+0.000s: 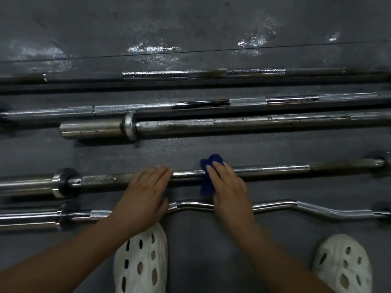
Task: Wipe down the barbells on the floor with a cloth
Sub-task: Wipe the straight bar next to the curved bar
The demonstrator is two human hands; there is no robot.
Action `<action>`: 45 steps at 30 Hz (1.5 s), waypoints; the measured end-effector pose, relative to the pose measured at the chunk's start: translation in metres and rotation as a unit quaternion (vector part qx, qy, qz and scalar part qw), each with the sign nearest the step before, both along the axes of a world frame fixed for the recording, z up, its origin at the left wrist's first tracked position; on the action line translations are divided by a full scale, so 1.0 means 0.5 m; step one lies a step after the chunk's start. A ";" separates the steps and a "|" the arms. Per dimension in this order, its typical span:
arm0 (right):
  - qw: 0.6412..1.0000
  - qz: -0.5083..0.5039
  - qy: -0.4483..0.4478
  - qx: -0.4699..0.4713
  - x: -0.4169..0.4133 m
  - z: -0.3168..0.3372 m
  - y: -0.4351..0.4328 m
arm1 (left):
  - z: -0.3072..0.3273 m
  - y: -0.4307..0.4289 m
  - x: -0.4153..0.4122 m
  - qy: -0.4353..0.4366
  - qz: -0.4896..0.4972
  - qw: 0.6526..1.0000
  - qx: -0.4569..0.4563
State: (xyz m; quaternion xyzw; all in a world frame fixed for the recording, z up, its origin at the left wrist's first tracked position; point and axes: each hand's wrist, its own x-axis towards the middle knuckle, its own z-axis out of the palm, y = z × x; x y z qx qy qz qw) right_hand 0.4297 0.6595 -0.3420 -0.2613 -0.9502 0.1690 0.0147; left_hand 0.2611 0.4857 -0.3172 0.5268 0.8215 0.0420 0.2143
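Observation:
Several steel barbells lie side by side across the dark floor. My right hand point(227, 185) presses a blue cloth point(208, 166) onto the shaft of a straight barbell point(273, 169) in the lower middle, fingers laid flat over the cloth. Just to the left on the same bar, my left hand point(146, 191) rests palm down with straight fingers on the shaft. A curved chrome bar point(330, 213) lies nearest to me, partly hidden under both wrists.
Further out lie a thick-sleeved barbell point(232, 123), a knurled bar point(131, 107) and a dark bar point(207, 73). My two white perforated shoes point(140, 261) point(342, 261) stand at the bottom edge. The floor at the back has wet, shiny patches point(152, 48).

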 end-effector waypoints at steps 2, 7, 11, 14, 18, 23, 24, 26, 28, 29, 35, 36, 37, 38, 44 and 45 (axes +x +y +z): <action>1.000 0.011 0.005 0.011 0.018 -0.013 0.033 | -0.002 -0.001 -0.003 0.008 -0.007 1.000 0.002; 0.999 -0.019 0.037 0.004 -0.029 -0.020 0.049 | -0.004 0.011 -0.026 0.036 -0.008 0.999 0.000; 0.976 -0.205 0.075 -0.011 -0.050 -0.032 0.065 | -0.004 0.014 -0.048 0.042 -0.001 0.999 -0.006; 0.982 -0.150 0.107 -0.037 -0.144 -0.010 -0.033 | -0.012 0.021 -0.042 0.045 0.007 0.999 0.001; 0.992 0.096 0.073 -0.029 -0.177 0.006 -0.074 | -0.015 0.007 -0.040 0.022 0.034 0.999 0.018; 0.975 -0.209 0.069 -0.009 -0.063 -0.006 0.022 | -0.017 -0.003 -0.041 0.036 0.020 0.999 0.023; 0.974 -0.219 0.062 -0.015 -0.082 -0.001 0.006 | -0.017 0.003 -0.036 0.038 0.026 0.999 0.026; 0.994 -0.088 0.062 -0.012 -0.120 0.016 -0.031 | -0.011 0.011 -0.028 0.031 0.036 0.999 0.022; 0.998 0.042 0.051 -0.011 -0.130 0.022 -0.010 | -0.009 0.010 -0.029 0.023 0.034 0.999 0.017; 0.998 0.044 0.045 -0.017 -0.116 0.020 0.019 | -0.011 0.006 -0.031 0.026 0.027 0.999 0.019; 0.965 -0.246 0.092 -0.003 0.062 -0.017 0.142 | -0.021 -0.005 -0.043 0.037 0.006 0.999 0.030; 0.952 -0.288 0.101 -0.025 0.061 -0.020 0.153 | -0.022 -0.003 -0.040 0.038 0.005 0.999 0.027; 0.942 -0.317 0.103 -0.037 0.050 -0.021 0.160 | -0.022 -0.001 -0.037 0.037 0.005 0.999 0.019; 0.939 -0.325 0.106 -0.034 0.031 -0.021 0.160 | -0.021 0.002 -0.036 0.035 0.008 0.999 0.011; 0.996 -0.049 0.066 -0.044 -0.087 0.009 0.042 | -0.021 0.016 -0.048 0.027 0.020 0.999 -0.005; 0.997 -0.013 0.045 -0.054 -0.088 0.011 0.043 | -0.021 0.014 -0.047 0.028 0.019 0.999 -0.003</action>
